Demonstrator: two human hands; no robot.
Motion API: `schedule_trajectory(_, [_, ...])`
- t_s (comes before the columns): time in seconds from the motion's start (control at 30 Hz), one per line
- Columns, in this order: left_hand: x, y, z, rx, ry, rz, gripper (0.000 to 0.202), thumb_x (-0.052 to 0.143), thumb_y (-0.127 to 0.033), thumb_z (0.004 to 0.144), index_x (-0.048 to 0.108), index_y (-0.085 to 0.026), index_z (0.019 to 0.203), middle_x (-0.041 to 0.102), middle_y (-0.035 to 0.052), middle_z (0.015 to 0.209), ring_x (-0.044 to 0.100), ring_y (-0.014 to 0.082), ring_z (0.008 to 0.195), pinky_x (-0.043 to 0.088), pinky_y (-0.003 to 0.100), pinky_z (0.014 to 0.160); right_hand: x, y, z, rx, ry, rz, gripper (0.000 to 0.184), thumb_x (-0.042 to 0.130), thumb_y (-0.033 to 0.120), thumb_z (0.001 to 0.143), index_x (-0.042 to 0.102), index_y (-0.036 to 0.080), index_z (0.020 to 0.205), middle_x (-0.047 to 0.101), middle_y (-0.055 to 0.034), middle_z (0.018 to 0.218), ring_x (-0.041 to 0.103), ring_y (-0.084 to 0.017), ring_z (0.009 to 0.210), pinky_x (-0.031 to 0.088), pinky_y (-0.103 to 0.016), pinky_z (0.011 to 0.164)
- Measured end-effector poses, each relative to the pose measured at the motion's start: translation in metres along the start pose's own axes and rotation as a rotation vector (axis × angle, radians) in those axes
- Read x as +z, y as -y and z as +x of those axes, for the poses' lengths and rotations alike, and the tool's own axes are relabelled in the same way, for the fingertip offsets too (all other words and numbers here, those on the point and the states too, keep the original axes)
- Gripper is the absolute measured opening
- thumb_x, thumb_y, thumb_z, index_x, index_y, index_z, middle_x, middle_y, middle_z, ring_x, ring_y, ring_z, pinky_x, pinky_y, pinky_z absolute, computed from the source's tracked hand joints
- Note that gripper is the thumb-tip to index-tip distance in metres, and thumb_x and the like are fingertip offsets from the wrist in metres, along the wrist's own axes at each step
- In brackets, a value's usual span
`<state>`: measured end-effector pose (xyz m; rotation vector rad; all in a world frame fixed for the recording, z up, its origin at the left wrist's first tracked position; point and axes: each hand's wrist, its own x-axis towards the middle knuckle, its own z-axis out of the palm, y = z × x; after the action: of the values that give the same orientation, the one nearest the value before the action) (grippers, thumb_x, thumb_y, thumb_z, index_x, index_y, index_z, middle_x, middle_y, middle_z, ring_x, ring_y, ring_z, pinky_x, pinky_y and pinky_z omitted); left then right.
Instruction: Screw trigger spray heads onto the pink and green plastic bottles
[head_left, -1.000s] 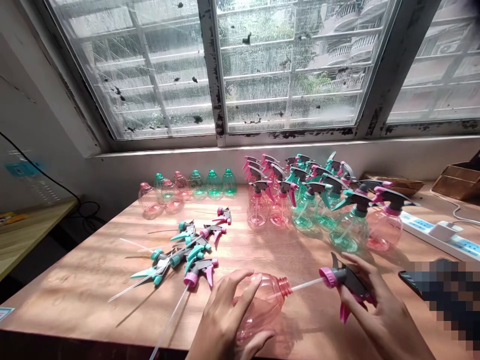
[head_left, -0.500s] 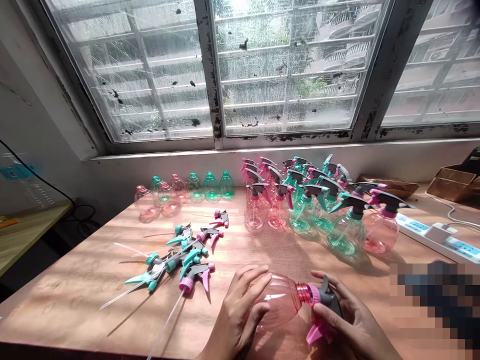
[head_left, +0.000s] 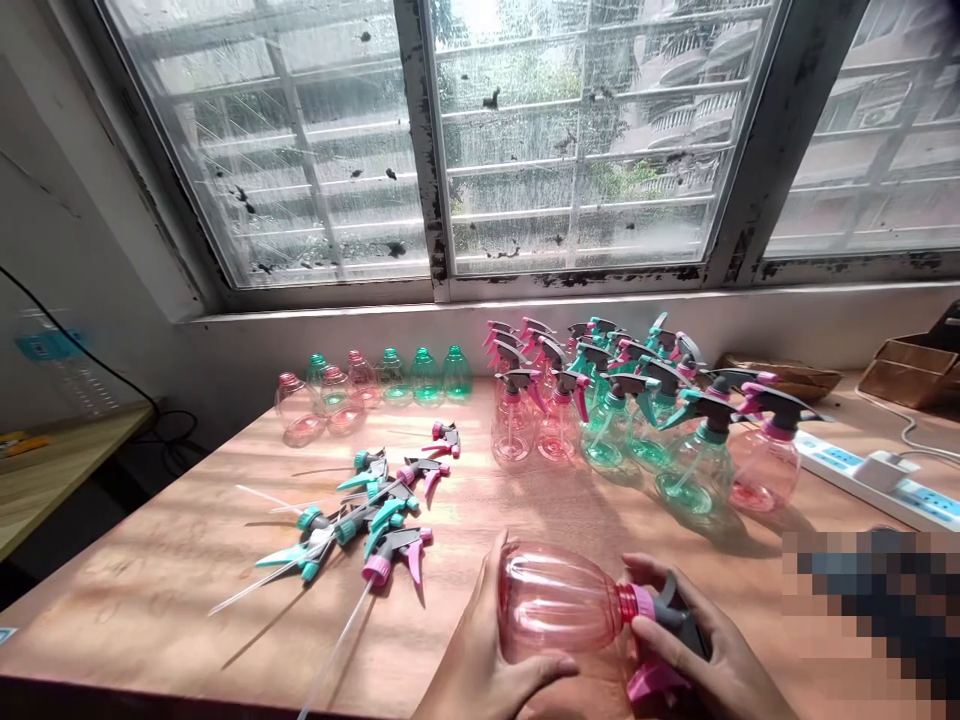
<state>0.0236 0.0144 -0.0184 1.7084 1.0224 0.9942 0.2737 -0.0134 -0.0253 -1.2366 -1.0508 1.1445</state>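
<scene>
A clear pink spray bottle lies sideways between my hands, its neck pointing right. My left hand cups its base, thumb along the near side and fingers behind. At the neck, my right hand grips the grey and pink trigger sprayer head, with thumb and fingers around the pink collar. The collar sits against the bottle's threaded neck; red thread still shows beside it. Left of my hands lies a loose pile of trigger sprayer heads in pink, teal and grey, with thin clear tubes.
Several open pink and green bottles stand at the back left of the wooden table. Several bottles with sprayers stand at the back right. Beyond them are a white power strip and a brown box. A blurred dark patch lies right.
My left hand has shifted from over the bottle's top to around its base, uncovering more of the body. Bottle and right hand have moved slightly right.
</scene>
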Motion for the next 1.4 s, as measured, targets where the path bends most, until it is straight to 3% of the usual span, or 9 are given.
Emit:
schedule_trajectory(0.2, [-0.002,0.007,0.0,0.092,-0.022,0.048,0.114,0.085,-0.019,0.077,0.01,-0.03,0.161,0.038,0.0141,0.159,0.04,0.0341,0.145,0.029,0.055,0.121,0.001,-0.001,0.001,-0.013,0.014,0.038,0.055,0.084,0.052,0.073,0.068,0.022,0.116,0.077,-0.005,0.096,0.073,-0.025,0.084,0.059,-0.029,0.075])
schedule_trajectory(0.47, [0.003,0.015,0.0,0.111,-0.066,-0.011,0.115,0.087,-0.039,0.076,0.01,-0.031,0.161,0.039,0.0168,0.157,0.059,0.033,0.126,0.048,0.049,0.109,0.003,0.0,0.002,-0.035,0.001,0.045,0.048,0.087,0.049,0.069,0.072,0.022,0.105,0.077,-0.0016,0.088,0.072,-0.022,0.073,0.059,-0.027,0.068])
schedule_trajectory(0.63, [0.003,0.019,0.002,0.123,-0.058,-0.124,0.116,0.085,-0.045,0.076,0.008,-0.031,0.161,0.033,0.0163,0.161,0.046,0.0361,0.14,0.035,0.054,0.118,0.003,0.004,0.002,-0.077,-0.03,-0.027,0.046,0.087,0.05,0.066,0.075,0.021,0.101,0.078,-0.0059,0.096,0.073,-0.028,0.088,0.059,-0.029,0.079])
schedule_trajectory(0.73, [0.002,0.021,0.003,0.131,-0.05,-0.141,0.112,0.087,-0.045,0.073,0.018,-0.025,0.159,0.034,0.0177,0.161,0.034,0.0388,0.147,0.027,0.055,0.122,0.003,0.006,0.001,-0.076,0.012,-0.045,0.043,0.086,0.05,0.066,0.077,0.021,0.097,0.078,-0.0055,0.09,0.073,-0.028,0.084,0.059,-0.03,0.076])
schedule_trajectory(0.83, [0.002,0.021,0.003,0.123,-0.048,-0.099,0.105,0.086,-0.043,0.074,0.025,-0.023,0.157,0.036,0.0183,0.159,0.041,0.0391,0.143,0.033,0.054,0.12,0.001,0.004,0.003,-0.068,0.049,-0.007,0.039,0.086,0.049,0.067,0.078,0.021,0.093,0.078,-0.0049,0.089,0.072,-0.027,0.084,0.058,-0.029,0.075])
schedule_trajectory(1.07, [-0.002,0.015,-0.002,0.214,-0.054,0.059,0.092,0.072,-0.034,0.089,0.015,-0.026,0.16,0.039,0.0194,0.157,0.054,0.0361,0.133,0.048,0.051,0.109,0.002,-0.001,0.006,-0.001,0.074,0.02,0.047,0.088,0.053,0.061,0.078,0.019,0.092,0.077,-0.0056,0.089,0.073,-0.03,0.087,0.059,-0.032,0.077])
schedule_trajectory(1.17, [-0.003,0.015,-0.002,0.2,-0.043,0.054,0.1,0.078,-0.028,0.084,0.013,-0.031,0.16,0.037,0.0176,0.158,0.055,0.036,0.132,0.05,0.052,0.107,0.006,0.0,0.005,0.021,0.094,0.045,0.048,0.087,0.056,0.063,0.075,0.019,0.091,0.075,-0.0038,0.078,0.073,-0.027,0.077,0.059,-0.032,0.071])
schedule_trajectory(1.3, [-0.004,0.017,-0.002,0.189,-0.028,-0.047,0.127,0.091,-0.026,0.069,0.005,-0.034,0.161,0.03,0.0169,0.162,0.046,0.0394,0.14,0.04,0.057,0.115,0.011,-0.003,0.004,0.1,0.177,0.13,0.055,0.082,0.064,0.067,0.068,0.019,0.097,0.071,-0.0023,0.061,0.071,-0.024,0.059,0.056,-0.034,0.06])
schedule_trajectory(1.4, [-0.004,0.016,-0.002,0.17,-0.004,-0.142,0.121,0.087,-0.038,0.076,0.001,-0.031,0.161,0.03,0.0187,0.162,0.042,0.0393,0.143,0.035,0.058,0.117,0.011,-0.005,0.004,0.085,0.183,0.118,0.055,0.082,0.064,0.067,0.067,0.018,0.095,0.072,-0.0032,0.062,0.071,-0.024,0.059,0.055,-0.034,0.061])
